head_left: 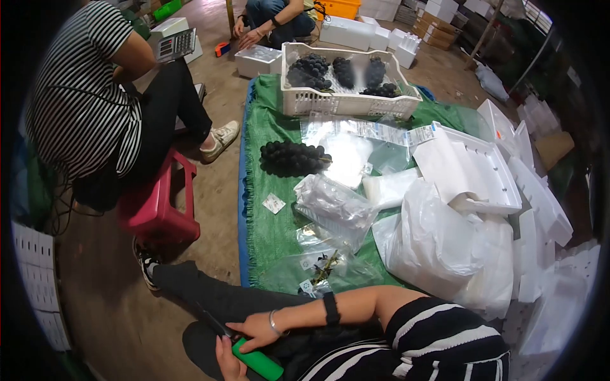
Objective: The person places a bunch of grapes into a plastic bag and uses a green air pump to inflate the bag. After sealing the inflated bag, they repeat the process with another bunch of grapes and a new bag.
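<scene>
Low at the bottom of the view, my right hand (257, 331) reaches in with a bracelet and a dark wristband on its arm. Its fingers are bent around a thin, dark, pointed tool (215, 319), and a fingertip lies against a bright green slab (262, 364). My left hand (229, 363) is closed at the left edge of this slab, over my lap. Ahead on the green mat (270, 238) lie a dark grape bunch (293, 158), a small printed packet (273, 203) and a clear bag (337, 270) with stem scraps on it.
A white crate (352, 105) of grape bunches stands at the mat's far end. White plastic bags (438, 244) and foam trays (492, 162) crowd the right. A person (89, 95) with a calculator (176, 46) sits left on a red stool (162, 213); another person (273, 19) crouches behind.
</scene>
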Available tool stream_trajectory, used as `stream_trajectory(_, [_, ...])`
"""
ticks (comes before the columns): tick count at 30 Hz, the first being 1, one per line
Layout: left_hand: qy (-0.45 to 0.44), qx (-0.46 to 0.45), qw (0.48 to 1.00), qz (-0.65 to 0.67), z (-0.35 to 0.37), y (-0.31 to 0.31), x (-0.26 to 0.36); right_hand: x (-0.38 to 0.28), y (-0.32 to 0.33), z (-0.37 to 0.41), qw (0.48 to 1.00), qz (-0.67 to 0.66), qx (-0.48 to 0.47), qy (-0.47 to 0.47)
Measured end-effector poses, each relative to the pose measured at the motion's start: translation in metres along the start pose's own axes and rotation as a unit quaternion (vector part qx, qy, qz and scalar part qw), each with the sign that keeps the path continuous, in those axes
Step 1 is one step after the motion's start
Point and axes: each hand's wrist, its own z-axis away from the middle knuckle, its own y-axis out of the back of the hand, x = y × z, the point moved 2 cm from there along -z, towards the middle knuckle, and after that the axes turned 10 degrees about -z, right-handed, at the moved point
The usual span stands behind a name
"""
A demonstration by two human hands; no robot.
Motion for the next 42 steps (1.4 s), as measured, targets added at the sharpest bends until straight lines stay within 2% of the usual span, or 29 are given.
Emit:
stream_trajectory(1, [0.017,-0.027,0.999,-0.021,0.009,-0.012,0.003,-0.004,0.023,0.013,0.998,0.047,-0.001,0.032])
stream_trajectory(2, [0.033,-0.054,0.997,-0.041,0.016,-0.021,0.005,0.011,0.047,0.023,0.986,0.04,0.131,0.092])
stream_trajectory(3, [0.076,-0.03,0.996,-0.022,0.019,-0.023,0.003,-0.003,0.095,0.051,0.97,0.051,0.225,-0.071])
stream_trajectory(4, [0.077,-0.032,0.996,-0.022,0.025,-0.029,0.008,0.059,0.128,0.06,0.88,0.238,0.41,0.041])
stream_trajectory(5, [0.075,-0.016,0.996,-0.046,0.032,-0.035,0.017,0.076,0.188,0.092,0.858,0.141,0.479,-0.124])
stream_trajectory(6, [0.073,0.0,0.995,-0.071,0.04,-0.041,0.025,0.09,0.228,0.126,0.75,0.212,0.626,-0.02])
stream_trajectory(7, [0.079,0.038,0.994,-0.069,0.044,-0.046,0.03,0.098,0.264,0.157,0.701,0.137,0.698,-0.061])
stream_trajectory(8, [0.074,0.034,0.994,-0.068,0.043,-0.046,0.028,0.142,0.296,0.187,0.642,0.251,0.714,-0.121])
stream_trajectory(9, [0.078,0.054,0.994,-0.054,0.043,-0.042,0.024,0.159,0.315,0.213,0.627,0.3,0.675,-0.247])
stream_trajectory(11, [0.067,0.064,0.995,-0.033,0.046,-0.036,0.019,0.202,0.327,0.254,0.592,0.311,0.602,-0.437])
stream_trajectory(12, [0.061,0.067,0.996,-0.028,0.045,-0.034,0.019,0.207,0.323,0.267,0.582,0.285,0.581,-0.492])
stream_trajectory(14, [0.11,0.137,0.984,0.034,0.045,-0.033,0.016,0.2,0.321,0.279,0.555,0.245,0.555,-0.569])
stream_trajectory(17, [0.087,0.143,0.986,-0.023,0.045,-0.036,0.023,0.203,0.33,0.291,0.561,0.207,0.524,-0.607])
stream_trajectory(18, [0.081,0.14,0.985,-0.056,0.047,-0.036,0.026,0.209,0.333,0.295,0.586,0.23,0.475,-0.614])
stream_trajectory(19, [0.069,0.156,0.985,-0.042,0.049,-0.04,0.03,0.245,0.344,0.304,0.58,0.258,0.482,-0.604])
stream_trajectory(21, [0.023,0.203,0.969,-0.142,0.052,-0.053,0.041,0.23,0.341,0.303,0.592,0.288,0.494,-0.568])
stream_trajectory(23, [0.009,0.185,0.973,-0.136,0.053,-0.05,0.041,0.225,0.346,0.309,0.584,0.32,0.508,-0.546])
stream_trajectory(24, [0.001,0.153,0.978,-0.142,0.052,-0.048,0.038,0.21,0.346,0.314,0.579,0.335,0.519,-0.532])
stream_trajectory(26, [-0.024,0.162,0.974,-0.157,0.046,-0.029,0.013,0.178,0.356,0.32,0.567,0.407,0.5,-0.512])
stream_trajectory(28, [-0.028,0.155,0.976,-0.148,0.037,-0.024,0.003,0.101,0.361,0.301,0.543,0.463,0.555,-0.427])
stream_trajectory(30, [-0.039,0.146,0.979,-0.138,0.027,-0.018,-0.004,0.029,0.375,0.276,0.53,0.511,0.617,-0.278])
stream_trajectory(31, [-0.048,0.139,0.98,-0.134,0.02,-0.016,-0.007,-0.005,0.385,0.261,0.558,0.504,0.623,-0.218])
stream_trajectory(32, [-0.06,0.133,0.981,-0.131,0.014,-0.012,-0.01,-0.036,0.395,0.241,0.579,0.49,0.643,-0.106])
stream_trajectory(34, [-0.088,0.118,0.982,-0.123,0.001,-0.006,-0.015,-0.065,0.431,0.204,0.631,0.447,0.634,-0.002])
stream_trajectory(36, [-0.109,0.107,0.981,-0.12,-0.008,-0.003,-0.015,-0.104,0.44,0.167,0.709,0.388,0.588,-0.031])
stream_trajectory(38, [-0.154,0.097,0.971,-0.153,-0.009,-0.004,-0.003,-0.164,0.379,0.126,0.745,0.209,0.612,0.161])
stream_trajectory(39, [-0.191,0.088,0.959,-0.192,-0.007,-0.005,0.005,-0.177,0.349,0.111,0.786,0.182,0.558,0.195])
stream_trajectory(40, [-0.16,0.1,0.942,-0.277,0.001,-0.009,0.017,-0.179,0.319,0.098,0.821,0.152,0.502,0.227])
stream_trajectory(42, [-0.14,0.099,0.964,-0.205,0.012,-0.024,0.028,-0.152,0.258,0.072,0.87,0.057,0.443,0.21])
